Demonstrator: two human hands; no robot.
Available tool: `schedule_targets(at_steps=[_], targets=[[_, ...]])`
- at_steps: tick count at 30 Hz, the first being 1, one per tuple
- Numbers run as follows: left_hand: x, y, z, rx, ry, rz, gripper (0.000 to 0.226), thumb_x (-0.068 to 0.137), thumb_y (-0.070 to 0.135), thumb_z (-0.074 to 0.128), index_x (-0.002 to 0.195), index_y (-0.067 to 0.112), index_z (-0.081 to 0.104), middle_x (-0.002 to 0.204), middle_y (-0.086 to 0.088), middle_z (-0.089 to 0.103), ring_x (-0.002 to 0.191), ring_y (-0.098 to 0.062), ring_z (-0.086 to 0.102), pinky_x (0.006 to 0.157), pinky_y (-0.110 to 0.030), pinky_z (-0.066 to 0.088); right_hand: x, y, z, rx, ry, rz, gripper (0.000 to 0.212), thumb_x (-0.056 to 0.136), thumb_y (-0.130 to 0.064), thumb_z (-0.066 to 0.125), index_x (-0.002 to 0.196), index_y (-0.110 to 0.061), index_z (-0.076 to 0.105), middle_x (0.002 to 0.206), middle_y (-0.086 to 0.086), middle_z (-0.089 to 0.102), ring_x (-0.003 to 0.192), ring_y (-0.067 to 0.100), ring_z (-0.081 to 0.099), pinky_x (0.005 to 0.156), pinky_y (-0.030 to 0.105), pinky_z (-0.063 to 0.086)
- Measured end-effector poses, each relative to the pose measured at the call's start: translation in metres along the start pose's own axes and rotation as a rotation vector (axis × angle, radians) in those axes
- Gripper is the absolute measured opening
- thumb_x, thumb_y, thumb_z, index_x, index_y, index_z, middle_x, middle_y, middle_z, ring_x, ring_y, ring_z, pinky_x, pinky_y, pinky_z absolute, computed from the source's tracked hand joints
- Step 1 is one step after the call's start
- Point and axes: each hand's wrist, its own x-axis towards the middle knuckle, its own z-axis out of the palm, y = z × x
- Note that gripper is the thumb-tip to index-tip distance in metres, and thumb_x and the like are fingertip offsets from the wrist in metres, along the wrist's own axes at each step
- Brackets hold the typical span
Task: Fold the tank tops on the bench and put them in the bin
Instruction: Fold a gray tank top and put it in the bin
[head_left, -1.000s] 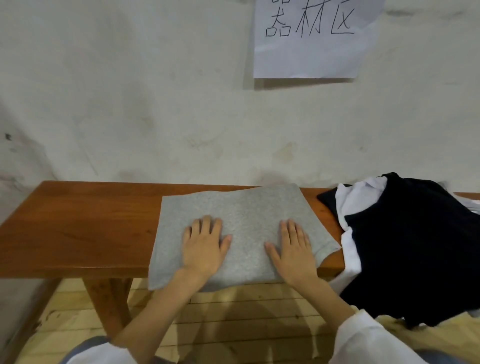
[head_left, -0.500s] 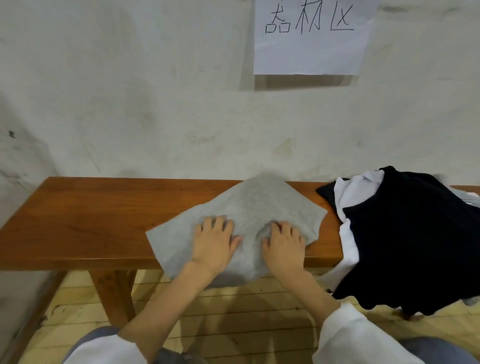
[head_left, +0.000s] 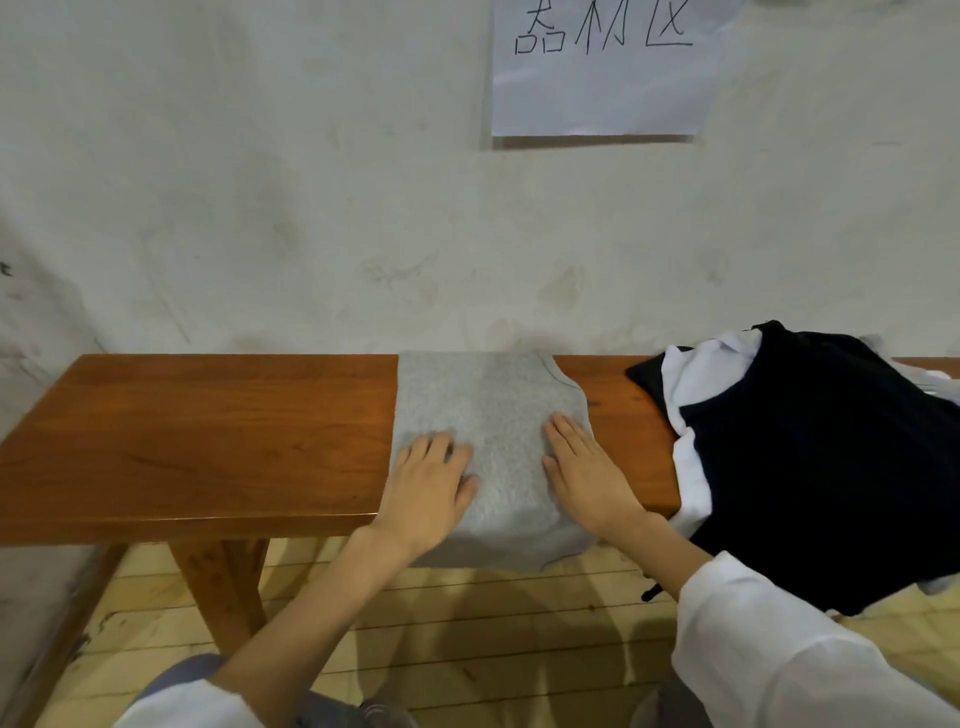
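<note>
I see both hands lying flat with fingers straight, left hand (head_left: 427, 488) and right hand (head_left: 587, 475), pressing the folded grey knit tank top (head_left: 491, 410) on the brown wooden bench (head_left: 208, 426). A heap of dark navy and white garments (head_left: 831, 457) lies just right.

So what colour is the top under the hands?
Plain light grey; the tank top shows best in the head view.

The dark clothes pile (head_left: 831, 467) runs past the right edge.
</note>
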Motion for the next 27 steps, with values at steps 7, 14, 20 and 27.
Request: schedule_targets(at_steps=[7, 14, 20, 27], targets=[[0.002, -0.026, 0.014, -0.003, -0.127, -0.009, 0.076, 0.090, 0.062, 0.001, 0.152, 0.018, -0.003, 0.159, -0.004, -0.011, 0.142, -0.015, -0.020, 0.112, -0.027, -0.016, -0.012, 0.006, 0.002, -0.010, -0.014, -0.028, 0.112, 0.065, -0.071, -0.035, 0.152, -0.012, 0.003, 0.161, 0.002, -0.001, 0.147, 0.012, -0.007, 0.116, 0.024, -0.008], [-0.021, -0.024, 0.016, 0.016, -0.134, 0.030, 0.096, 0.074, 0.074, -0.016, 0.149, 0.015, -0.011, 0.150, 0.003, -0.021, 0.141, -0.012, -0.020, 0.111, -0.025, -0.016, -0.038, 0.009, 0.007, -0.006, -0.017, -0.033, 0.108, 0.066, -0.076, -0.031, 0.152, -0.017, -0.002, 0.160, -0.003, -0.005, 0.140, 0.003, -0.015, 0.115, 0.023, -0.009], [-0.035, -0.017, 0.012, 0.108, -0.113, 0.050, 0.081, 0.090, 0.063, 0.009, 0.150, 0.011, -0.004, 0.159, -0.006, -0.006, 0.144, -0.016, -0.012, 0.112, -0.028, -0.014, -0.052, 0.005, 0.005, -0.067, -0.017, -0.047, 0.083, 0.089, -0.068, 0.009, 0.153, -0.016, 0.002, 0.161, -0.001, -0.002, 0.146, 0.010, -0.007, 0.116, 0.023, -0.007], [-0.031, -0.015, -0.001, 0.053, -0.149, 0.043, 0.076, 0.096, 0.052, 0.038, 0.153, 0.014, 0.004, 0.161, -0.002, 0.001, 0.147, -0.015, 0.000, 0.115, -0.023, 0.000, -0.049, 0.000, 0.000, -0.062, -0.032, -0.027, 0.071, 0.098, -0.041, 0.043, 0.153, -0.016, 0.005, 0.161, -0.001, 0.001, 0.148, 0.013, -0.001, 0.119, 0.026, 0.001]])
